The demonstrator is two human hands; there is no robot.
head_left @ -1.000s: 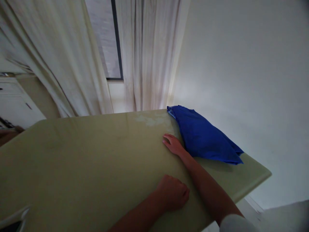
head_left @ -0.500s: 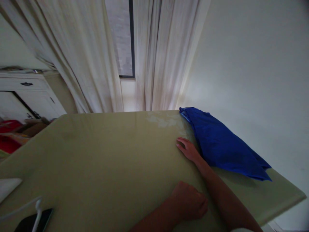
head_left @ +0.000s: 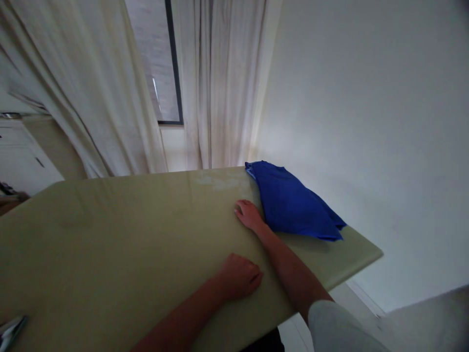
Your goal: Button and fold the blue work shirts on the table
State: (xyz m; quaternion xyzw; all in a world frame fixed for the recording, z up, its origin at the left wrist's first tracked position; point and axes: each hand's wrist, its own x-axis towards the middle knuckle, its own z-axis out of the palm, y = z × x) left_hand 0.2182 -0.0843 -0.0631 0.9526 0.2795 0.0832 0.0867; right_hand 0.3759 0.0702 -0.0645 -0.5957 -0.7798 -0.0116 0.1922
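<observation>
A folded blue cloth (head_left: 293,203) lies at the far right corner of a pale green table (head_left: 120,230). My right hand (head_left: 248,215) rests flat on the table just left of the cloth, fingers stretched out, nothing in it. My left hand (head_left: 237,276) sits nearer to me on the tabletop with its fingers curled under in a loose fist. What, if anything, it holds is hidden.
White curtains (head_left: 216,83) hang behind the table over a dark-framed window (head_left: 161,68). A white wall runs along the right. A white cabinet (head_left: 22,156) stands at the left. A pale shiny object (head_left: 10,328) shows at the table's near left edge.
The view has swung back to the right, so the phone and cable at the near left have left the picture. Both hands keep their places on the table.
</observation>
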